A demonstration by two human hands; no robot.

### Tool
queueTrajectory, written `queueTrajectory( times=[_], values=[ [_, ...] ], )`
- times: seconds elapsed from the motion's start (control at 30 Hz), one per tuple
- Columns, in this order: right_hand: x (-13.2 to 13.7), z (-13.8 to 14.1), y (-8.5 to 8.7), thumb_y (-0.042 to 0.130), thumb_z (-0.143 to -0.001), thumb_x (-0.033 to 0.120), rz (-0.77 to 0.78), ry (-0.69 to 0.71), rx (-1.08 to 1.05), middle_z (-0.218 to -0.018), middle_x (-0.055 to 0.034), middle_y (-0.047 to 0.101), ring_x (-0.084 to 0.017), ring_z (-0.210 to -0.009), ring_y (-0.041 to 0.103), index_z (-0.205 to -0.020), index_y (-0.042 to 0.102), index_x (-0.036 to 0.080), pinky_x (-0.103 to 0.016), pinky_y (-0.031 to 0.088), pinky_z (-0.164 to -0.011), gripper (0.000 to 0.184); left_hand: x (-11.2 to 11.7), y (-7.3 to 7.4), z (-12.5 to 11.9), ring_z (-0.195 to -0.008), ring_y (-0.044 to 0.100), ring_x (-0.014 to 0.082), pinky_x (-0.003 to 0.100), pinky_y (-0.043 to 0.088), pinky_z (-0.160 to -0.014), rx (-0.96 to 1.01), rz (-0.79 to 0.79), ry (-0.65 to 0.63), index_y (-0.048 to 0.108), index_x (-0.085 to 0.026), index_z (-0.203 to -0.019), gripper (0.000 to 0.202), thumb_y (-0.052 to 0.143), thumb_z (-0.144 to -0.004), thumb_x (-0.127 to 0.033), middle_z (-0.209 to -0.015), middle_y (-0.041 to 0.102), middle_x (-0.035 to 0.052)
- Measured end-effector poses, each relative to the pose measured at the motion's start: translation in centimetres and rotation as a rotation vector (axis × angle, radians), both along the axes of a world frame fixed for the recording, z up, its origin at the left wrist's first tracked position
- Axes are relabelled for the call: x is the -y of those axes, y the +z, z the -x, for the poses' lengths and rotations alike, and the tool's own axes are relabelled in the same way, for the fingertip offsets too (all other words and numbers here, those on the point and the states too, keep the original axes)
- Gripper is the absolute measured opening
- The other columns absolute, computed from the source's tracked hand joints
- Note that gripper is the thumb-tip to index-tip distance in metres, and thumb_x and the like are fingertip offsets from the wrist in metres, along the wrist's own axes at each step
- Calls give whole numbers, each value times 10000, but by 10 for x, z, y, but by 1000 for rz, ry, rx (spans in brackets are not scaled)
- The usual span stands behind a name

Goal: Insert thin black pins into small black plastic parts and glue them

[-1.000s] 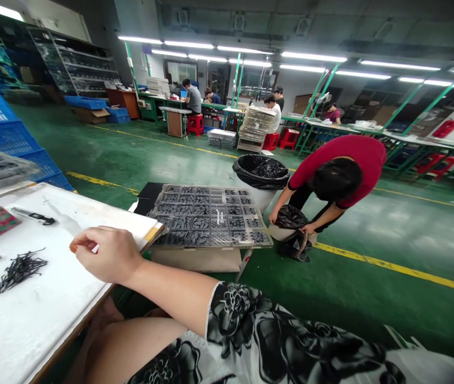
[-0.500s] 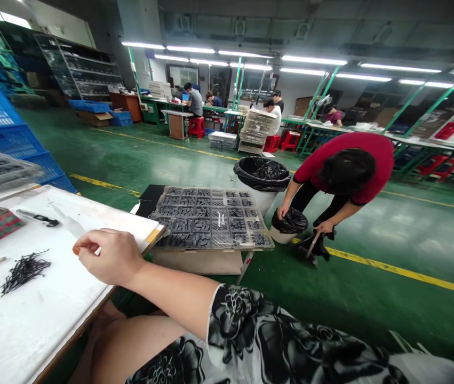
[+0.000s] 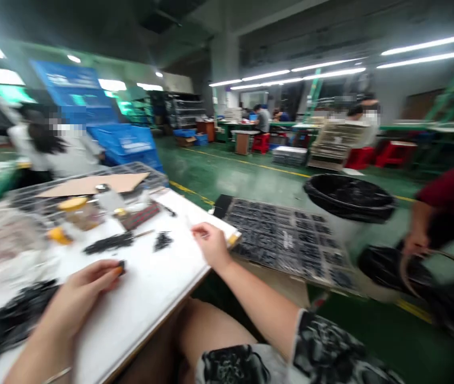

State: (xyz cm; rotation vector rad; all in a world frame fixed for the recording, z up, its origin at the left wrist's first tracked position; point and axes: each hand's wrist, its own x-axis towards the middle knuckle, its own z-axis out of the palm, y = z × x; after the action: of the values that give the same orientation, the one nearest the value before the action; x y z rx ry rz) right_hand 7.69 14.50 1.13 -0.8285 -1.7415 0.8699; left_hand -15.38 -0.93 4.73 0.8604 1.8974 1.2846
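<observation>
The picture is smeared by motion. My left hand (image 3: 82, 290) rests on the white table (image 3: 150, 293) and pinches a small dark part (image 3: 121, 265) at its fingertips. My right hand (image 3: 209, 242) lies near the table's right corner with its fingers curled in; what they hold, if anything, is not clear. Between the hands lie small heaps of thin black parts (image 3: 109, 242), with a bigger heap (image 3: 6, 320) at the lower left. A clear tray of black parts (image 3: 286, 245) stands just right of the table.
A black-lined bin (image 3: 349, 197) stands beyond the tray. A person in a red top (image 3: 451, 197) handles a black bag (image 3: 395, 272) at the right. Another person in white (image 3: 54, 149) stands at the left, before blue crates (image 3: 126, 141). A jar (image 3: 77, 210) and cardboard (image 3: 90, 185) sit at the table's back.
The view has swung left, so more of the table shows. My left hand has come into view holding a small dark part. My right hand stays near the table's corner.
</observation>
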Motion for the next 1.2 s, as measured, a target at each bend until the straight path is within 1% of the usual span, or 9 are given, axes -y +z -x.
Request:
queueTrajectory(
  times=[0.17, 0.3, 0.4, 0.5, 0.6, 0.73, 0.83, 1.0, 1.2],
  values=[
    [-14, 6, 8, 538, -731, 212, 39, 48, 38, -1021, -64, 647, -136, -735, 614, -938, 601, 155, -277, 500, -706, 224, 3, 0, 10, -705, 603, 123, 195, 497, -589, 205, -214, -59, 631, -153, -933, 444, 822, -605, -383, -829, 669, 42],
    [-26, 22, 23, 650, -672, 319, -16, 20, 124, -1193, -98, 575, -225, -1074, 550, -1141, 536, 173, -312, 478, -798, 504, 3, 0, 9, -649, 589, 91, 170, 510, -561, 404, -365, -32, 622, -143, -914, 352, 811, -638, -254, -802, 647, 42],
    [-46, 39, 28, 693, -626, 363, -19, -39, 191, -1274, -137, 523, -277, -1167, 486, -1210, 497, 154, -389, 399, -945, 651, 5, 1, 12, -599, 570, 68, 153, 514, -542, 569, -450, 5, 614, -130, -916, 329, 798, -648, -179, -788, 637, 40],
    [-64, 52, 26, 696, -591, 327, 20, 12, 294, -1003, -92, 653, -259, -928, 584, -970, 621, 165, -376, 425, -842, 419, 6, 0, 15, -593, 564, 57, 137, 513, -540, 690, -502, 7, 617, -114, -915, 286, 772, -676, -136, -787, 624, 43],
    [-67, 57, 24, 620, -647, 314, 48, 68, 347, -654, -35, 621, -190, -678, 578, -729, 608, 161, -296, 432, -659, 174, 6, 0, 15, -602, 558, 52, 126, 505, -545, 762, -529, -34, 626, -101, -908, 243, 749, -700, -113, -786, 613, 45],
    [-48, 67, 33, 412, -831, 431, 45, 138, 295, -795, -38, 669, -138, -664, 604, -918, 523, 178, -216, 423, -540, 289, 5, 0, 14, -606, 558, 53, 126, 503, -548, 793, -544, -81, 637, -96, -922, 239, 742, -707, -108, -783, 608, 41],
    [-36, 79, 45, 470, -821, 475, -10, 167, 324, -745, -26, 651, -122, -615, 583, -871, 524, 175, -204, 399, -525, 308, 5, 1, 13, -605, 561, 52, 124, 504, -551, 792, -532, -78, 639, -99, -922, 248, 748, -699, -105, -785, 612, 40],
    [-41, 94, 55, 579, -755, 269, -166, 149, 510, -756, -22, 653, -140, -742, 570, -744, 642, 178, -221, 360, -651, 112, 6, 3, 13, -605, 569, 56, 128, 511, -544, 766, -513, -40, 628, -105, -922, 252, 750, -702, -117, -790, 617, 43],
    [-49, 98, 41, 597, -702, 163, -151, 109, 817, -755, -69, 660, -173, -714, 585, -721, 680, 183, -237, 319, -605, 88, 5, 3, 11, -599, 564, 49, 123, 511, -551, 711, -482, -58, 618, -99, -901, 205, 732, -732, -127, -787, 614, 45]
  ],
)
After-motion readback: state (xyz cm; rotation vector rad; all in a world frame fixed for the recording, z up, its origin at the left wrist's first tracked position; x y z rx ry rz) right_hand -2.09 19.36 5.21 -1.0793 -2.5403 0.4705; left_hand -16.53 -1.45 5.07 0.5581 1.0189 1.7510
